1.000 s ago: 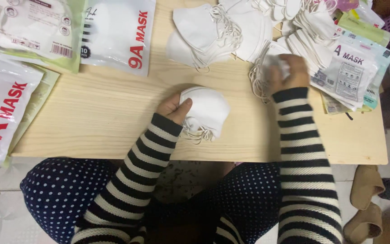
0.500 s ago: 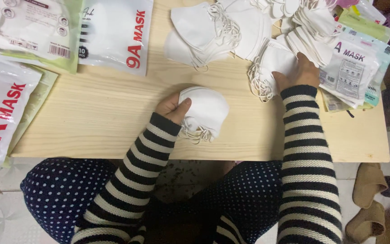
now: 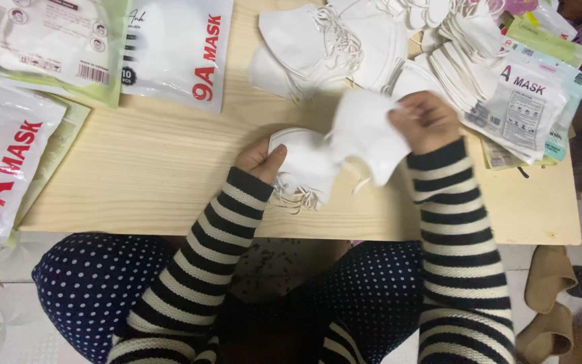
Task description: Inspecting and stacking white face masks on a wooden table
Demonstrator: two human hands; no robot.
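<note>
A single white mask (image 3: 365, 135) is gripped by the right hand (image 3: 426, 121); beside it, a mask stack (image 3: 301, 165) is held on the bench (image 3: 149, 175) by the left hand (image 3: 261, 158).

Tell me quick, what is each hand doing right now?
Left hand: closed around the stack of white masks on the table.
Right hand: closed, holding one white mask above the stack.
</note>
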